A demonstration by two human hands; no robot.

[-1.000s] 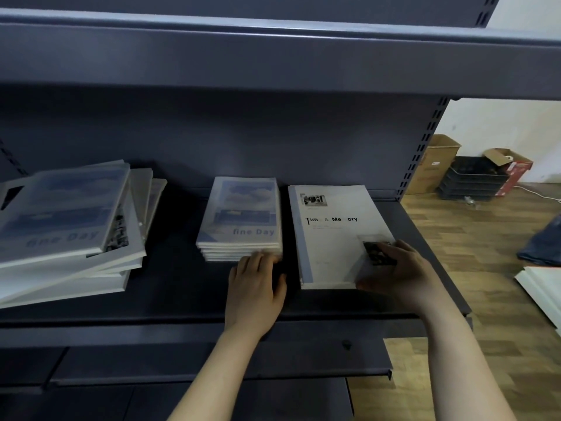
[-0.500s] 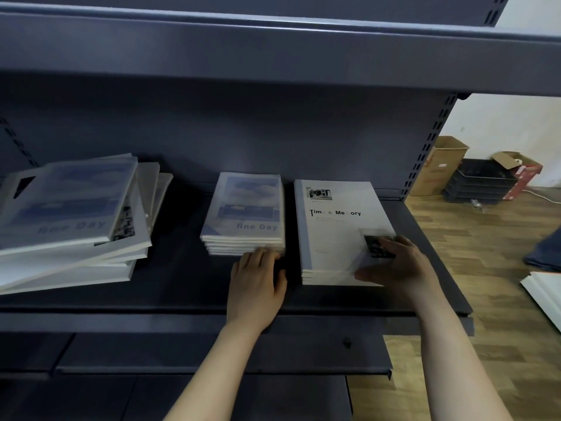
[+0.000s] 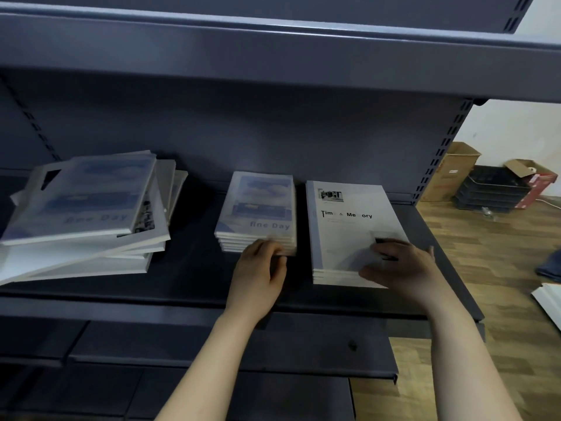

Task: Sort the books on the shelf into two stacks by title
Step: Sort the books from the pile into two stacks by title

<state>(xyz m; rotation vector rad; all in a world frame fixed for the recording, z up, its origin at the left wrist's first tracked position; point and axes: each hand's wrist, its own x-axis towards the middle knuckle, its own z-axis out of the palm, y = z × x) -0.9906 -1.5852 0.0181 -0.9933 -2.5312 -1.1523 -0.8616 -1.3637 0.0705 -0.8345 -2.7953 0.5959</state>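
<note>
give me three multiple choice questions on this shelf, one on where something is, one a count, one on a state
1. Where does the Time & Memory stack lie relative to the neat fine Day stack?
A) on its left
B) on its right
C) on top of it

2. How many separate groups of books lie on the shelf?
A) one
B) five
C) three

3. How does the left pile lie?
A) skewed, with books at differing angles
B) squared up neatly
C) standing upright

Answers:
1 B: the two stacks sit side by side, with Time & Memory on the right.
2 C: there is a left pile, a middle stack and a right stack.
3 A: its covers and corners jut out at differing angles.
</note>
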